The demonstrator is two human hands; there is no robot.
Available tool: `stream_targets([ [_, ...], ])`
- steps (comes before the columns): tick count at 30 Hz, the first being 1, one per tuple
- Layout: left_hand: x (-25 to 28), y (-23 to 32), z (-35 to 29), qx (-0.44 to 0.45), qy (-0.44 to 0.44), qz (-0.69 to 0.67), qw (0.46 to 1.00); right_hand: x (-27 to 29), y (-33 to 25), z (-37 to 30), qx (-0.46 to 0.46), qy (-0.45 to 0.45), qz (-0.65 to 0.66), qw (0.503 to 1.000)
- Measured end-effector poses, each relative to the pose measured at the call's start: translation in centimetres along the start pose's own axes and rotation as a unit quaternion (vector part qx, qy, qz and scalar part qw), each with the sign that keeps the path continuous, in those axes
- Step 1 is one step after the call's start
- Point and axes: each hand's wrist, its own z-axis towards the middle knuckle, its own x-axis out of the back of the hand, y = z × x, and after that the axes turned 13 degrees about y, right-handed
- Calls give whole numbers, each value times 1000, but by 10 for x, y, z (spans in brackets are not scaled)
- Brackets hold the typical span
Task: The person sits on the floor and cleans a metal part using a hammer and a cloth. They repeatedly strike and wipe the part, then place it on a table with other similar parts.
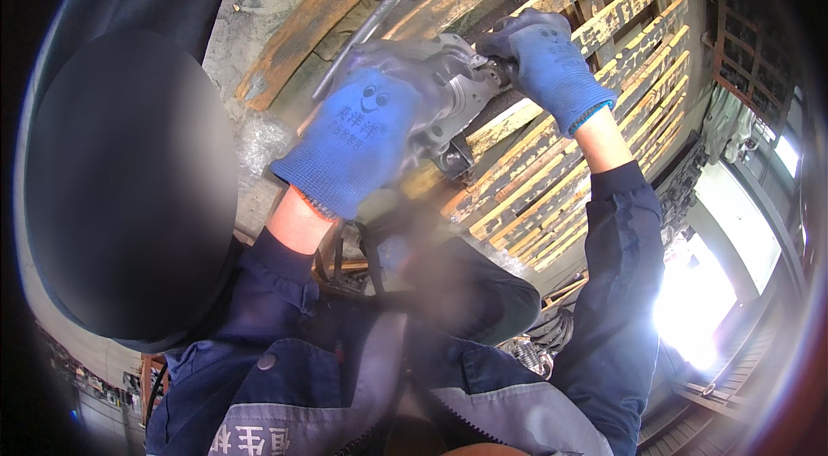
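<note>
My left hand (362, 124), in a blue knitted glove with a dark coated palm, is closed around a grey metal part (468, 102) with curved, plate-like edges and holes. My right hand (543, 59), gloved the same way, is closed at the far right end of that part. Its fingertips meet a small dark piece there, and what they grip is hidden. Just beyond my left hand lies a hammer (366, 29) with a metal handle, its head pointing away. Under the part, a dark metal piece (454, 158) shows.
Slatted wooden pallets (595, 102) with worn yellowish paint spread beneath and right of my hands. Crumpled clear plastic (263, 141) lies left of my left wrist. A large dark rounded shape (129, 188) fills the left side. Bright light enters from an opening (699, 309) at right.
</note>
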Motion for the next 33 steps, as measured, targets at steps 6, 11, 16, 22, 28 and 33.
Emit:
stream_targets([
  [6,-5,-4,-4,18,0,-22,1000,6,-17,14,6,-110,-116,987],
  [11,-4,-1,-5,51,-1,-59,997,19,-22,12,22,-103,-111,988],
  [16,5,5,2,-37,-13,77,996,0,-13,2,31,2,-106,994],
  [22,4,4,7,-48,-10,62,997,-1,-13,0,14,-44,-81,996],
  [28,2,3,0,-12,10,51,999,8,-21,8,13,-79,-115,990],
  [33,0,0,3,-11,-33,35,999,7,-26,12,11,-110,-159,981],
])
